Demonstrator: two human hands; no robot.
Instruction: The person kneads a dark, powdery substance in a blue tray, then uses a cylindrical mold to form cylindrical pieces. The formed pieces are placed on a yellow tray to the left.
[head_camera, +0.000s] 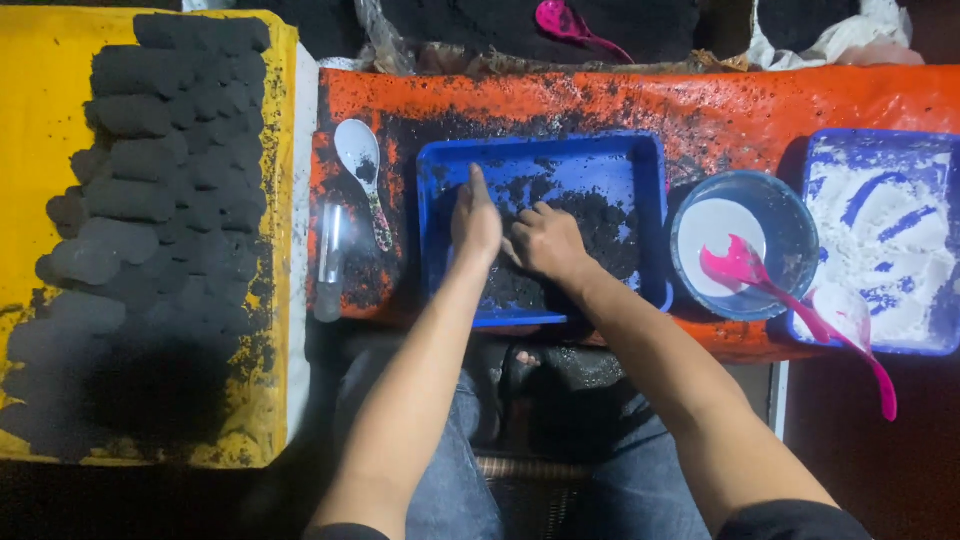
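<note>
Both my hands are inside a blue rectangular tray (540, 150) that holds loose black powder (600, 225). My left hand (476, 222) stands edge-on with its fingers straight, pressed against the powder in the tray's left half. My right hand (545, 240) is curled, its fingers bent down into the black mass right next to the left hand. What lies under the right palm is hidden.
Rows of black cylindrical briquettes (160, 180) lie on a yellow sheet (40, 120) at left. A white spoon (360, 160) and a clear tube (330, 260) sit on the orange cover. A blue bowl (745, 245) with a pink spoon (790, 300) and a second tray (880, 240) of white powder are at right.
</note>
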